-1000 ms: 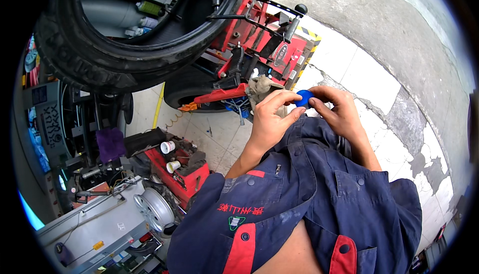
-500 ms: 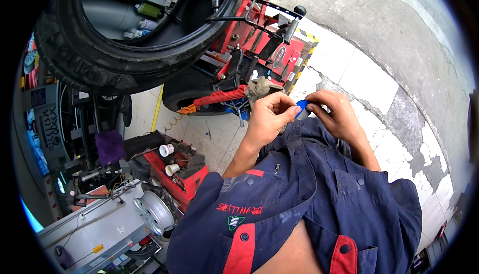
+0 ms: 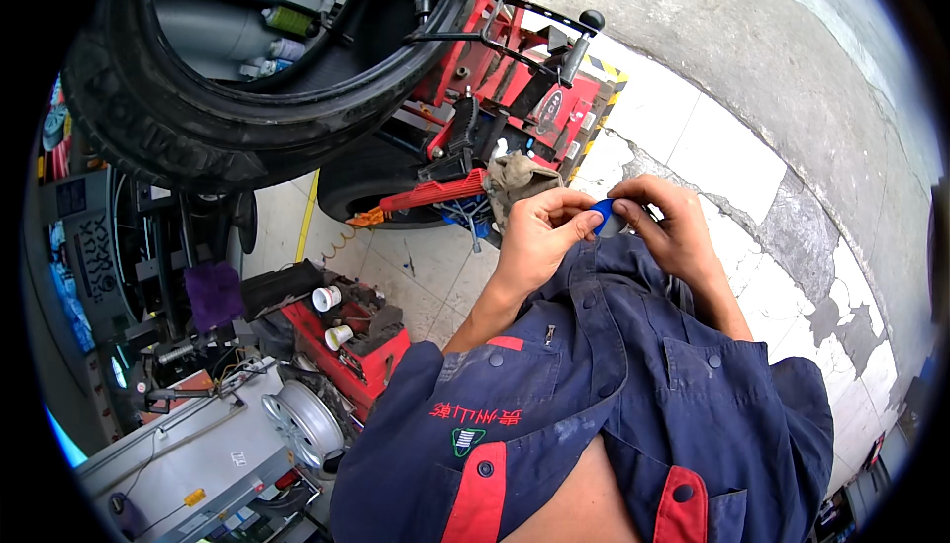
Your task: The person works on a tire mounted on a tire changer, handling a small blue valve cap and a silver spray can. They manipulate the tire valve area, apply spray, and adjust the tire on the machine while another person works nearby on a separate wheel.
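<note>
In front of my chest I hold a small blue round patch (image 3: 602,215), with a bit of pale film showing at its right edge. My left hand (image 3: 536,236) pinches it between thumb and fingertips. My right hand (image 3: 670,222) is closed too, thumb and index finger pressed together at the patch's right edge. Ahead and to the left, a large black tyre (image 3: 247,162) is raised on a red stand (image 3: 549,108), with its open middle facing me. A crumpled grey-beige glove or rag (image 3: 517,175) hangs just beyond my left hand.
A black-handled metal bar (image 3: 574,53) sticks out by the stand. Below it, a red tool (image 3: 430,193) has a coiled orange hose. Left of me are a red toolbox (image 3: 371,360) with two white tubs, a silver wheel rim (image 3: 302,422) and a grey machine (image 3: 188,444).
Both hands stay together at the patch, which has turned slightly and shifted a little to the right. The whole view has moved slightly.
</note>
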Demonstrator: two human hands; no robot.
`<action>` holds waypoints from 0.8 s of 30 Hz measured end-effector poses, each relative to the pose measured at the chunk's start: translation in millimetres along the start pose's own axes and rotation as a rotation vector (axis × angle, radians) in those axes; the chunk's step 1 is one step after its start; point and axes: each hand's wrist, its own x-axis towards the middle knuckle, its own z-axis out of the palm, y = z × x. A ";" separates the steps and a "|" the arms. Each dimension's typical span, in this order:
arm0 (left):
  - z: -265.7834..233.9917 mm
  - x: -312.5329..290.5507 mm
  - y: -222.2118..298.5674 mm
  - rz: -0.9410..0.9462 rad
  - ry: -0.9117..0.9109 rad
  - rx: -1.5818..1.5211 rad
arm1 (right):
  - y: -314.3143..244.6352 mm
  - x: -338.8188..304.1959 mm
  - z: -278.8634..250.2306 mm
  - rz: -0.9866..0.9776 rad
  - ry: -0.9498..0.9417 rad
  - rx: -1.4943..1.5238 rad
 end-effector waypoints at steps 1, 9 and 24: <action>0.6 -0.7 -0.1 0.008 0.012 -0.020 | 0.5 -0.3 3.1 0.047 0.036 0.061; 1.2 -1.9 -4.3 0.076 0.035 -0.039 | 2.9 2.0 0.4 -0.066 0.013 -0.013; 7.1 -4.5 -4.3 0.159 0.077 0.089 | -3.1 2.7 3.1 -0.125 -0.063 -0.055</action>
